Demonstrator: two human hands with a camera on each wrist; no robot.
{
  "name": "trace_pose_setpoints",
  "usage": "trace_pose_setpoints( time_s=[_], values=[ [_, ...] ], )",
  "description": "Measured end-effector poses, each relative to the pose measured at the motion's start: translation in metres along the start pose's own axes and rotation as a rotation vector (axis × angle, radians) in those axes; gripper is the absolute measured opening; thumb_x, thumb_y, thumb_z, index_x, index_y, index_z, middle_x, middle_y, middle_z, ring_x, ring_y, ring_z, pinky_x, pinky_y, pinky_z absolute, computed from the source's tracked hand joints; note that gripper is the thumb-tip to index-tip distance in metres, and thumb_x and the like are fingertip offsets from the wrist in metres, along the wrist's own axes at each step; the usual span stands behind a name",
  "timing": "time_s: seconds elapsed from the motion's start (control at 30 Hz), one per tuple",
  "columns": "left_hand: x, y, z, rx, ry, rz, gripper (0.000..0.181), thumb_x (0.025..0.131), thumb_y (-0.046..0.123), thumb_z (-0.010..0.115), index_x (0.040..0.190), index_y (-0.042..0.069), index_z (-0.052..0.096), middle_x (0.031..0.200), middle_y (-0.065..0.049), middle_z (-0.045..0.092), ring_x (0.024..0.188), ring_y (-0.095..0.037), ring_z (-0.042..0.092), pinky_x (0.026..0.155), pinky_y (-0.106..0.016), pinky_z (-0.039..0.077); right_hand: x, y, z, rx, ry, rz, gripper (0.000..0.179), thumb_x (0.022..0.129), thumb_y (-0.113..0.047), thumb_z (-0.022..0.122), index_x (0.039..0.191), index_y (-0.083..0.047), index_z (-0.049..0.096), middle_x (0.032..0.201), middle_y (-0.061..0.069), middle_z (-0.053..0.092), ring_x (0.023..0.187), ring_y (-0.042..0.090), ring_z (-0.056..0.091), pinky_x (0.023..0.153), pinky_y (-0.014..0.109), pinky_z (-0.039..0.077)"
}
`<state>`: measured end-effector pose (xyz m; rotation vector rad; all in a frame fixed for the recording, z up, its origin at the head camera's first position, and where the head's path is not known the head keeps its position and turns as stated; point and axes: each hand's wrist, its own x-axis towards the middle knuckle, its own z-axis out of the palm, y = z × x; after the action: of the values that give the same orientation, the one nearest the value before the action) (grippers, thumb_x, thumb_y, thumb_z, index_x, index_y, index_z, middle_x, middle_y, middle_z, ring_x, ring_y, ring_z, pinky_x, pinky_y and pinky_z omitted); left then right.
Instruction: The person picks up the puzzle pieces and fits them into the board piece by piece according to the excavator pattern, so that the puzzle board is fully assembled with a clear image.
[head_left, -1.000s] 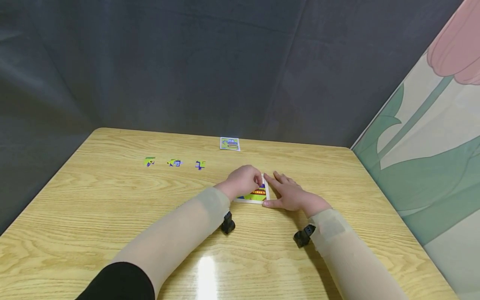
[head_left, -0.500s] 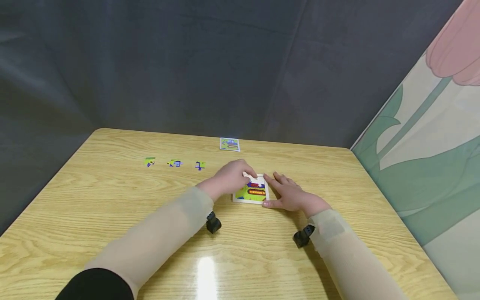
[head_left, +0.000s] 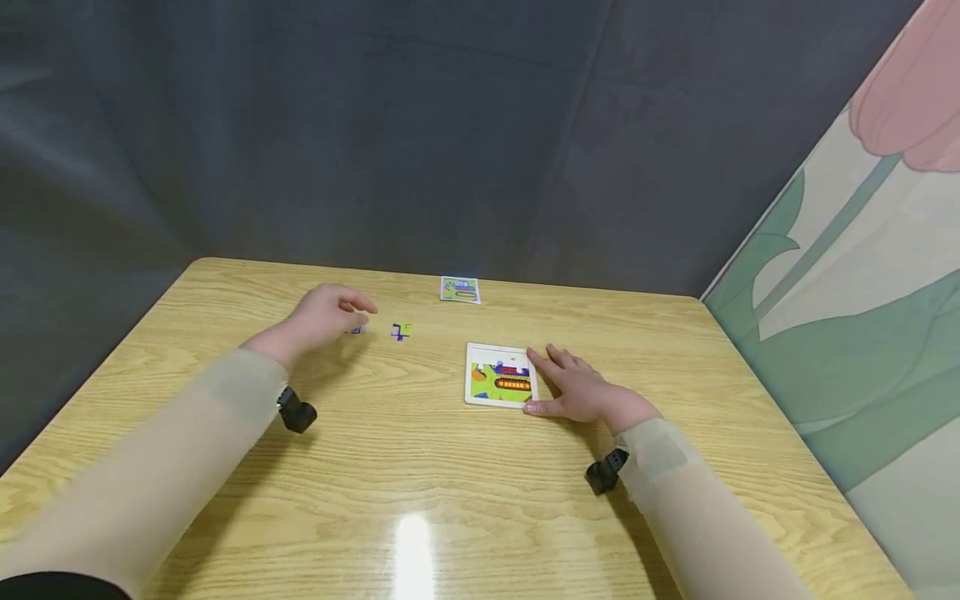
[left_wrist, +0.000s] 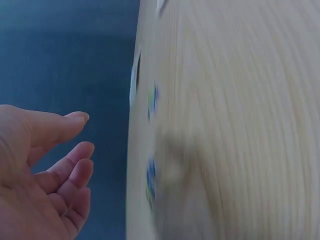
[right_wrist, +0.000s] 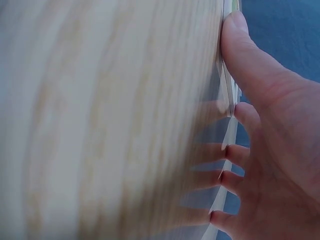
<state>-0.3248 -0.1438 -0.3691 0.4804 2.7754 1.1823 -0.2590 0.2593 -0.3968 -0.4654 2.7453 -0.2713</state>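
My left hand [head_left: 327, 315] hovers over the puzzle pieces at the left, its fingers loosely bent and nothing held between them in the left wrist view. Beneath it a blue and yellow puzzle piece [head_left: 357, 329] shows only in part. Just to the right lies a green and blue puzzle piece [head_left: 401, 332]. My right hand [head_left: 576, 386] rests with spread fingers at the right edge of a white-framed puzzle board [head_left: 491, 402], thumb and forefinger touching its rim. Pieces with an orange track on green fill the board's lower part; its upper part shows white.
A small picture card [head_left: 460, 289] of a blue digger lies near the back edge of the wooden table [head_left: 420, 442]. Behind the table hangs a dark curtain [head_left: 420, 133]. A flower-patterned panel [head_left: 862, 275] stands along the right side.
My left hand has left the puzzle board and moved left to above the loose pieces, covering the leftmost one. The right hand stays at the board's edge.
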Motion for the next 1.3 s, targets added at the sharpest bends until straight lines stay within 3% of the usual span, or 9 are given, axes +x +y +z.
trace_pose_setpoints(
  time_s=[0.23,0.4,0.57,0.9,1.3],
  values=[
    [-0.021,-0.052,-0.034,-0.002,0.053,-0.142,0.033,0.098,0.012,0.058,0.129,0.001,0.061,0.137,-0.027,0.047,0.124,-0.043,0.043,0.098,-0.057,0.037,0.004,-0.001,-0.002,-0.009,0.002,0.004,0.099,0.086,-0.069,0.057,0.16,-0.021,0.013,0.162,0.02,0.007,0.144,0.048,0.01,0.109,0.065,0.016],
    [-0.026,-0.071,-0.044,0.019,0.025,-0.228,0.042,0.096,0.014,0.06,0.136,-0.001,0.054,0.139,-0.033,0.041,0.125,-0.049,0.04,0.097,-0.058,0.037,0.004,0.0,-0.001,-0.004,0.001,-0.005,0.098,0.087,-0.067,0.058,0.16,-0.019,0.013,0.162,0.022,0.007,0.144,0.049,0.01,0.109,0.066,0.015],
    [-0.025,-0.077,-0.046,0.048,0.018,-0.249,0.045,0.095,0.014,0.06,0.138,0.0,0.052,0.138,-0.035,0.039,0.123,-0.049,0.039,0.096,-0.059,0.036,0.006,0.001,0.0,-0.005,0.009,-0.018,0.098,0.087,-0.067,0.057,0.16,-0.019,0.013,0.161,0.022,0.008,0.143,0.049,0.011,0.108,0.067,0.016],
    [-0.017,-0.086,-0.042,0.2,0.033,-0.199,0.044,0.093,0.017,0.067,0.131,-0.001,0.056,0.123,-0.033,0.047,0.11,-0.045,0.043,0.093,-0.06,0.035,0.005,-0.002,-0.001,-0.005,0.008,-0.001,0.099,0.086,-0.068,0.058,0.16,-0.02,0.014,0.162,0.021,0.008,0.144,0.049,0.01,0.109,0.066,0.016],
    [-0.014,-0.09,-0.038,0.161,0.087,-0.22,0.042,0.089,0.011,0.071,0.123,-0.001,0.049,0.114,-0.026,0.047,0.101,-0.042,0.045,0.089,-0.057,0.035,0.005,-0.001,0.001,-0.005,0.004,0.015,0.099,0.085,-0.069,0.058,0.16,-0.023,0.013,0.162,0.019,0.007,0.144,0.048,0.01,0.109,0.066,0.016]
  ],
)
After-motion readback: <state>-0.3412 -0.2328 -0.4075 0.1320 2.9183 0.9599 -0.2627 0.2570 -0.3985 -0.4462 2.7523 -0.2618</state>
